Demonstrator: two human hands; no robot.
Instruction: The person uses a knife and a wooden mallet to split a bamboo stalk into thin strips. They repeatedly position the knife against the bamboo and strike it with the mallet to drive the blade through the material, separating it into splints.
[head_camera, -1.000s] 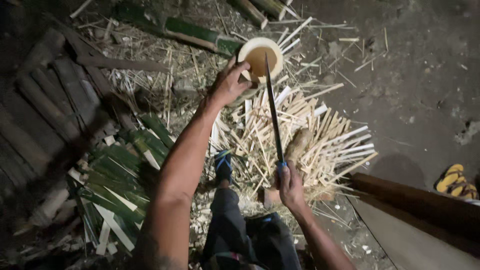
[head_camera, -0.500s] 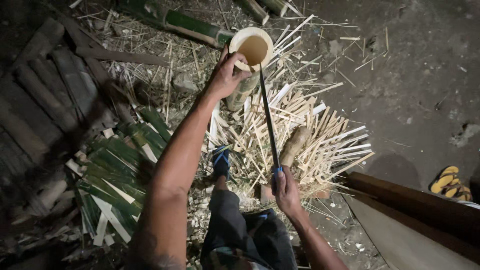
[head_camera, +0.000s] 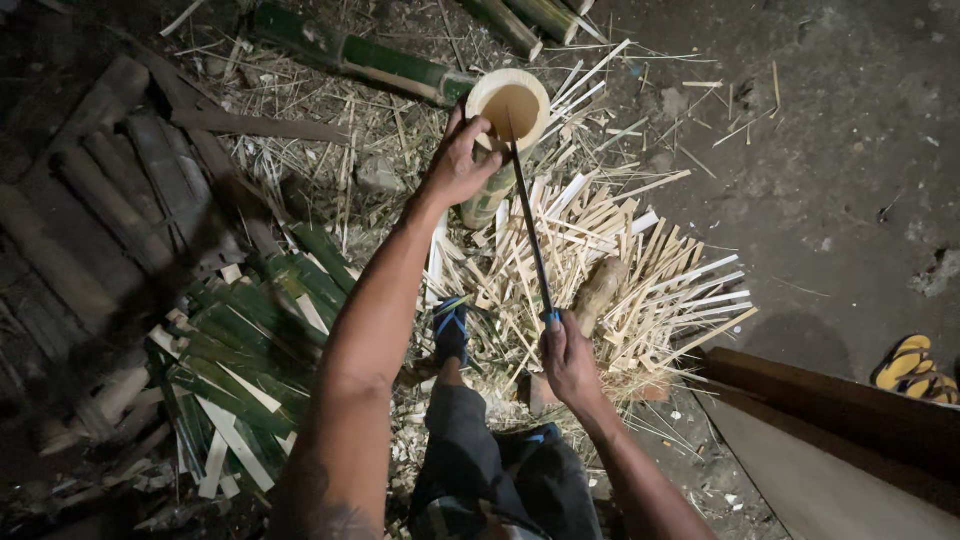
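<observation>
Your right hand (head_camera: 570, 362), at 6 o'clock, has its fingers closed around the handle of the long blade (head_camera: 528, 225), whose tip rests on the bamboo tube (head_camera: 505, 130) at 12 o'clock. Your left hand (head_camera: 458, 165) grips that tube upright, steadying it above the split strips (head_camera: 640, 270).

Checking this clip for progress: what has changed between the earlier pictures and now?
The long blade has tipped forward: its tip, earlier beside the bamboo tube, now lies across the tube's open rim. The right hand keeps its hold on the handle. The left hand stays clasped on the tube's near side. The pile of split strips and the green slats lie as before.
</observation>
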